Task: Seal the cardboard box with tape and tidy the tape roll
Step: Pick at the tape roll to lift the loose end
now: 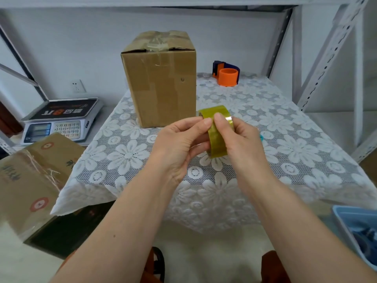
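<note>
the cardboard box [161, 82] stands upright on the counter [285, 139], its top flaps already taped, and just in front of it both hands hold the tape roll [216, 133], the left hand [179, 139] and right hand [242, 137] each with a grip closed on it, thumbs seemingly working its loose end.

I see a glossy, translucent yellowish tape roll [216, 135] that catches the light, and behind it a matt brown cardboard box [161, 86] with shiny clear tape strips over its creased top. A white lace cloth [285, 139] with an open floral weave covers the counter. At the far right stands a smooth orange and blue plastic dispenser [226, 75], by matt grey perforated metal shelving [326, 54].
</note>
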A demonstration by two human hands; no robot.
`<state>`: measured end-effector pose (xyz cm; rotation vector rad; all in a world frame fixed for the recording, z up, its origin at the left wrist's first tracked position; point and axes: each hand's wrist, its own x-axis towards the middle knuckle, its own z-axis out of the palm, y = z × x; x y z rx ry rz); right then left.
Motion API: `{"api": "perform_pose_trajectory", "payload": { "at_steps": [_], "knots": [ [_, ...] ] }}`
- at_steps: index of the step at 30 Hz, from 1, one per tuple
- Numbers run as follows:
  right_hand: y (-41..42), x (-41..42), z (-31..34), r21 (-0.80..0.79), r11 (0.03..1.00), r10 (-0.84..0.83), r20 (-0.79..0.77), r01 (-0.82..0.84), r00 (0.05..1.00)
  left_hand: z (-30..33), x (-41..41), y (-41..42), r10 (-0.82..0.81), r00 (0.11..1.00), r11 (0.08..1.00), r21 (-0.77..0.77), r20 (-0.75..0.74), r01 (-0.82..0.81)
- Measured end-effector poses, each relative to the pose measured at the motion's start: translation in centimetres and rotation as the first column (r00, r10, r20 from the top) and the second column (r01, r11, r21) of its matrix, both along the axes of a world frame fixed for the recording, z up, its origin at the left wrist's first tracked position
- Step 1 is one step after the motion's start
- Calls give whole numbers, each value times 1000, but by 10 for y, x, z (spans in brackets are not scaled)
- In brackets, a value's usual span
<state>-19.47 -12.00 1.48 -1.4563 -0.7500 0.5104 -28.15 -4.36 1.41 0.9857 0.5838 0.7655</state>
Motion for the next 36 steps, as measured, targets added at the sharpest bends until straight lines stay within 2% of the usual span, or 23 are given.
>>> {"api": "perform_pose_trajectory", "payload": {
  "at_steps": [4, 6, 14, 17, 23, 25, 27, 30, 33, 36],
  "knots": [
    [0, -1, 2, 45, 996, -70, -130, 76, 989, -1, 7, -3, 20, 999, 999, -45, 30, -18],
    [-2, 1, 3, 51, 997, -47, -164, 56, 985, -1, 8, -4, 29, 998, 996, -88, 53, -24],
    [-8, 10, 8, 25, 990, 139, -111, -137, 984, 0, 6, -1, 42, 992, 982, -188, 116, -20],
    [-6, 9, 9, 36, 987, 157, -124, -154, 980, 0, 4, -1, 45, 992, 988, -154, 115, -27],
    [1, 3, 6, 78, 996, 59, -317, -36, 947, 0, 1, -1, 45, 998, 999, 3, 41, -45],
    [3, 2, 6, 111, 994, 52, -356, -13, 933, 0, 0, -1, 61, 998, 998, -6, 13, -61],
    [5, 1, 5, 138, 990, 50, -341, -3, 939, 1, 1, 0, 91, 996, 994, -64, 22, -90],
    [5, 0, 4, 125, 991, 81, -229, -54, 970, 4, 1, 1, 138, 988, 984, -125, 65, -129],
    [2, -1, 4, 117, 988, 119, -151, -101, 981, 4, 0, 3, 182, 982, 983, -35, 49, -180],
    [0, 1, 4, 147, 987, 94, -212, -64, 973, 2, -2, 5, 172, 985, 972, 161, 12, -171]
  ]
}}
